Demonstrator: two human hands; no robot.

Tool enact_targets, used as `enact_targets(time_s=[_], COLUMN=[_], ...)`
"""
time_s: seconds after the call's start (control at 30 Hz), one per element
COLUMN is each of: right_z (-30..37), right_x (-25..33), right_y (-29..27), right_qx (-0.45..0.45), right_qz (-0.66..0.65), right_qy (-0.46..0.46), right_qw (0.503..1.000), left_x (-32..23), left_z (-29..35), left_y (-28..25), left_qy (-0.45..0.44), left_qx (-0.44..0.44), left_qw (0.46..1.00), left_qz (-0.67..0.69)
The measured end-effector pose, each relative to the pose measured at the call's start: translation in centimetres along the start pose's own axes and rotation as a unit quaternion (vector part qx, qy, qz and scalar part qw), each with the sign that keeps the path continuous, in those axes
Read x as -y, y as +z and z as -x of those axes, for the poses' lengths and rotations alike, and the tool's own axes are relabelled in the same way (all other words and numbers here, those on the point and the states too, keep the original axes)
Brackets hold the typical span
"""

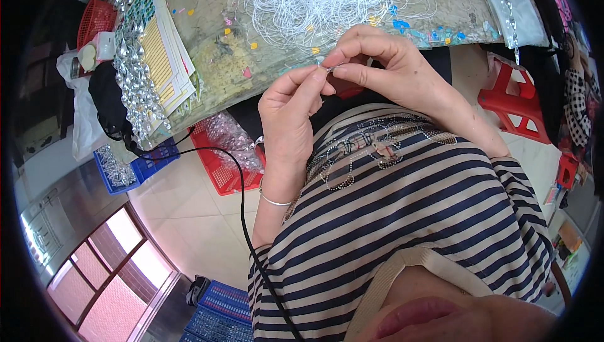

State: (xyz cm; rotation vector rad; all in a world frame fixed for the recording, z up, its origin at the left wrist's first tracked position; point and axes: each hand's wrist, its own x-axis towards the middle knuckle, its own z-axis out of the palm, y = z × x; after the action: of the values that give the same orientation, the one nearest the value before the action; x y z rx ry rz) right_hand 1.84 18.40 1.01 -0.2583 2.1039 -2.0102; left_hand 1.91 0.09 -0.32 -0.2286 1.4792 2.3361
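Note:
My left hand (286, 109) and my right hand (390, 62) meet in front of my chest, just off the near edge of the table. The fingertips of both are pinched round a tiny shiny piece (329, 70), too small to name for certain. Beyond them on the table lies a loose tangle of white cord (321, 2). To the left, strands of clear faceted beads (135, 81) hang over the table's edge beside a stack of printed cards (165, 59).
A red basket (217, 172) with bagged shiny pieces stands on the floor below, near a blue bin (118, 169). At the right is a red plastic stool (516, 100). A black cable (242, 185) runs down my left side. Small coloured scraps dot the worn tabletop (220, 78).

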Motion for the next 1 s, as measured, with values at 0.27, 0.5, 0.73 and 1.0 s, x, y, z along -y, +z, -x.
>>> enact_targets(time_s=[0.27, 0.5, 0.73, 1.0], right_z=[0.0, -0.3, -0.3, -0.4], right_x=[0.2, -0.2, -0.2, -0.4], right_y=[-0.1, -0.3, -0.2, -0.1], right_qx=[0.009, 0.001, -0.019, -0.029], right_qz=[-0.044, -0.047, -0.055, -0.064], right_qy=[0.016, 0.014, 0.016, 0.008], right_qw=[0.999, 0.999, 0.998, 0.997], left_x=[-0.1, -0.1, -0.5, -0.2], left_z=[-0.1, 0.0, 0.1, 0.1], left_y=[-0.1, 0.1, 0.5, 0.8], left_qy=[-0.018, -0.022, -0.032, -0.026], left_qx=[0.034, 0.042, 0.018, -0.009], left_qw=[0.998, 0.998, 0.999, 0.998], left_qz=[0.049, 0.034, -0.040, -0.053])
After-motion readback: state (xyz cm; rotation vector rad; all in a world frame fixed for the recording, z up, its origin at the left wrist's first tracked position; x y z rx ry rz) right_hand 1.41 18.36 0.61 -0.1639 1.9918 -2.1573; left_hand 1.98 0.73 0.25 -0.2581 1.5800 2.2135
